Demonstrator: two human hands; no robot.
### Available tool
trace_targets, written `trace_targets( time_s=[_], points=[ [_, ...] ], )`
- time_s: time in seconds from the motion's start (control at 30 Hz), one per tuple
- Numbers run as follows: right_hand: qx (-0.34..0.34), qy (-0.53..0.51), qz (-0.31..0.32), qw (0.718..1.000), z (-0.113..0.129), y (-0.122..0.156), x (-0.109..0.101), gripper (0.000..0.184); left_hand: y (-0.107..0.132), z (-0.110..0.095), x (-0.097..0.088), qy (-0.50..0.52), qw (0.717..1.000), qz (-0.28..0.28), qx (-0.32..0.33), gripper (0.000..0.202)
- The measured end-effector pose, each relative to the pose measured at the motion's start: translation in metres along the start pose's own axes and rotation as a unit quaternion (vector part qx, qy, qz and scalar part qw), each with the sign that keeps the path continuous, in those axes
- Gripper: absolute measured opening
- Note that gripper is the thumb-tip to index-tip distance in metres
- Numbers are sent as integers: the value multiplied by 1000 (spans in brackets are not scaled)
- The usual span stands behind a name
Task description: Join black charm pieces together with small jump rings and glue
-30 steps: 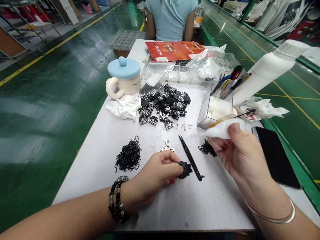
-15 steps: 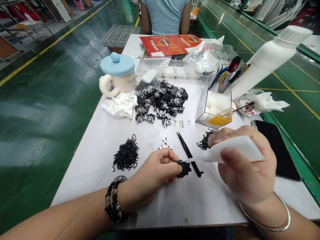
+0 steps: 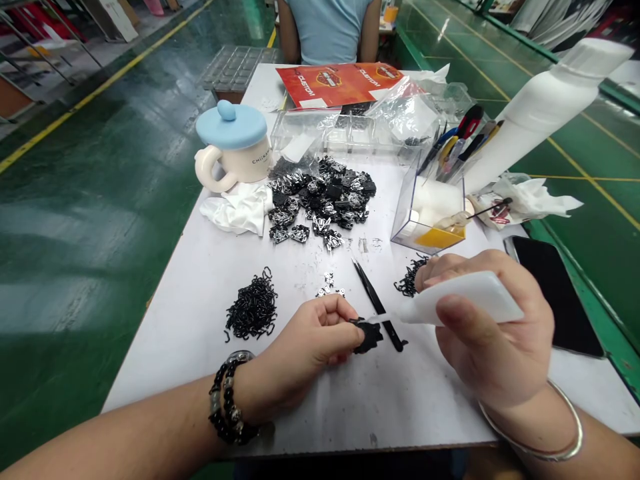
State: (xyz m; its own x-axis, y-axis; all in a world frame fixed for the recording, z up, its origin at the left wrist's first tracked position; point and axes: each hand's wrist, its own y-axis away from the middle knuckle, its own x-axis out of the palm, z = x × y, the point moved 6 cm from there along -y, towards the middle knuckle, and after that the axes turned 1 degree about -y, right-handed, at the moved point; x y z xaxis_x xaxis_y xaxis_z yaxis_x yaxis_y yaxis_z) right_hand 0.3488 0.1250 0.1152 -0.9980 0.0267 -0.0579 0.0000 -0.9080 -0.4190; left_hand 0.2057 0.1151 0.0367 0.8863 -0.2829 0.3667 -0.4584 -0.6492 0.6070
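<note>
Between the thumb and fingers of my left hand is a small flat black part with a notched outline. My right hand is closed round a translucent white squeeze bottle, held nearly level with its thin nozzle pointing left. The nozzle tip meets the black part or hovers just over it; I cannot tell which. Black tweezers lie on the table behind the part. Tiny silvery pieces are scattered beyond my left fingers. Small black hooks form one pile at left and another beside my right hand.
Many black-and-silver parts are heaped mid-table. Around them stand a lidded mug, a crumpled tissue and a clear tool box. A white bottle leans at right, near a phone. A person sits ahead.
The view has shifted very slightly. Both hands keep their grips, and the nozzle stays at the black part with hardly any movement.
</note>
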Motion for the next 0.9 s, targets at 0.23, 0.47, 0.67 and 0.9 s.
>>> trace_targets(
  time_s=[0.23,0.47,0.67,0.9],
  points=[
    [-8,6,0,1000,0,0,0,13,0,-1,0,-1,1000,2,-1,15],
    [8,-23,-25,999,0,-1,-4,14,0,1,-2,1,1000,7,-1,15],
    [65,-79,-29,994,-2,3,-8,19,0,1,-2,-9,1000,1,-2,14],
    [70,-76,34,994,-5,7,0,11,0,1,-1,-11,1000,0,-2,14]
  ],
)
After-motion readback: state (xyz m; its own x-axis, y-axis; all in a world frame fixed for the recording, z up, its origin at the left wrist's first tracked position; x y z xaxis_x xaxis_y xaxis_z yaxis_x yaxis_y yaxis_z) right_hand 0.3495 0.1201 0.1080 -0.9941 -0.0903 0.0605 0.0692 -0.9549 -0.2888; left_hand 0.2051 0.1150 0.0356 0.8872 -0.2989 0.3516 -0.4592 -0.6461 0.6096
